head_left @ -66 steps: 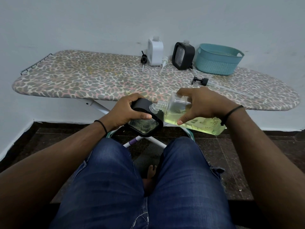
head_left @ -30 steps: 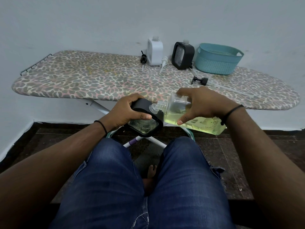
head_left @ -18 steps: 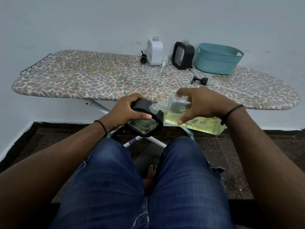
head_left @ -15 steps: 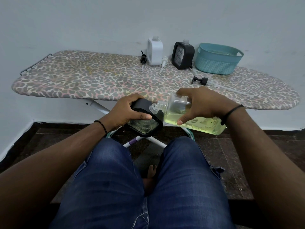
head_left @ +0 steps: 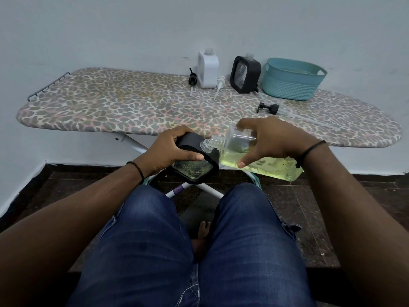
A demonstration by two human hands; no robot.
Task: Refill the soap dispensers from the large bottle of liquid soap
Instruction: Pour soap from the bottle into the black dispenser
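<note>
My left hand grips a black-framed soap dispenser, tilted, in front of the ironing board's near edge above my knees. My right hand holds the large clear bottle of yellow-green liquid soap on its side. The bottle's open threaded neck touches the top of the dispenser. Greenish liquid shows inside the dispenser's clear body. On the board at the back stand a white dispenser and a second black dispenser, both without pumps.
The leopard-print ironing board stands against a pale wall. Three loose pump heads lie on it: black, white and black with a long clear tube. A teal basket sits at the back right. Dark tiled floor lies below.
</note>
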